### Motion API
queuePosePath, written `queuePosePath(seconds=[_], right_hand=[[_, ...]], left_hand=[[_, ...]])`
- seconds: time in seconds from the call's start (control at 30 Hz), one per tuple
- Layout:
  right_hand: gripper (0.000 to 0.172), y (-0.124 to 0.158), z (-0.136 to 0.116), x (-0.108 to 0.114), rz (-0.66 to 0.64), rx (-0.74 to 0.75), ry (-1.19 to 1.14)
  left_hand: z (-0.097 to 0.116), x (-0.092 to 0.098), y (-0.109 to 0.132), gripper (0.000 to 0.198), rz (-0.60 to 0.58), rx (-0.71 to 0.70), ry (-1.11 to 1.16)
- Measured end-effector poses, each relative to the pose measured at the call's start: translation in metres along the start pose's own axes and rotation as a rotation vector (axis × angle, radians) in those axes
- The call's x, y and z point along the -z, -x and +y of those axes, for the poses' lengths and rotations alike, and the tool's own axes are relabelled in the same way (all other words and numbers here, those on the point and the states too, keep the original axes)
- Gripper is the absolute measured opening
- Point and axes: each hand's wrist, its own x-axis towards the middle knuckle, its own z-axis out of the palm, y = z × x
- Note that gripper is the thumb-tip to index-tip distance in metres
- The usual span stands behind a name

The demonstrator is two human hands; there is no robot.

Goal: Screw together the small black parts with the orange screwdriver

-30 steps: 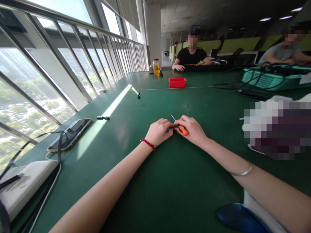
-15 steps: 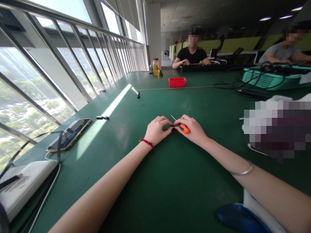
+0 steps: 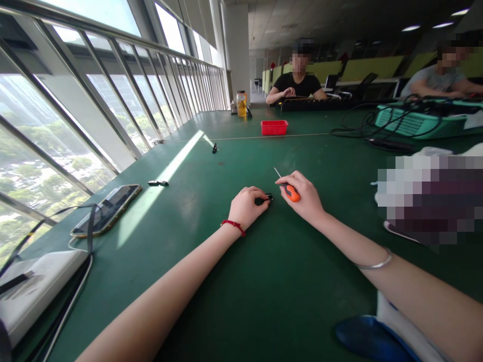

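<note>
My left hand (image 3: 246, 207) pinches a black part (image 3: 269, 196), nearer than the red box (image 3: 274, 130). My right hand (image 3: 306, 198) grips a screwdriver (image 3: 292, 193).

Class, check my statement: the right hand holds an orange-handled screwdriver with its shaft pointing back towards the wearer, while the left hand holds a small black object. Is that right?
Not quite: the head view shows the shaft pointing forward across the table, not back. The rest stands: the right hand holds the orange-handled screwdriver and the left hand a small black object.
</note>
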Motion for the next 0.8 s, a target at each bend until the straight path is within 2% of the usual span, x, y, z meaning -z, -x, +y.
queuePosePath(seconds=[0.13,0.23,0.43,0.5,0.57,0.67,0.8], right_hand=[[0.021,0.001,-0.001,0.0,-0.045,0.039,0.026],[0.022,0.001,-0.001,0.0,-0.059,0.042,0.021],[0.02,0.001,-0.002,-0.003,-0.07,0.055,0.01],[0.02,0.001,-0.004,-0.002,-0.081,0.066,0.0],[0.019,0.002,-0.006,-0.002,-0.094,0.074,-0.006],[0.019,0.002,-0.006,-0.001,-0.114,0.077,-0.005],[0.019,0.002,-0.006,-0.001,-0.127,0.081,0.001]], left_hand=[[-0.006,0.006,0.001,0.014,0.021,0.03,0.003],[-0.023,0.023,0.007,0.017,0.055,0.111,-0.027],[-0.084,0.092,0.043,0.023,0.202,0.348,-0.206],[-0.1,0.114,0.058,0.025,0.283,0.451,-0.291],[-0.11,0.129,0.07,0.025,0.299,0.545,-0.342],[-0.116,0.139,0.082,0.027,0.289,0.632,-0.361],[-0.117,0.14,0.085,0.029,0.357,0.624,-0.367]])
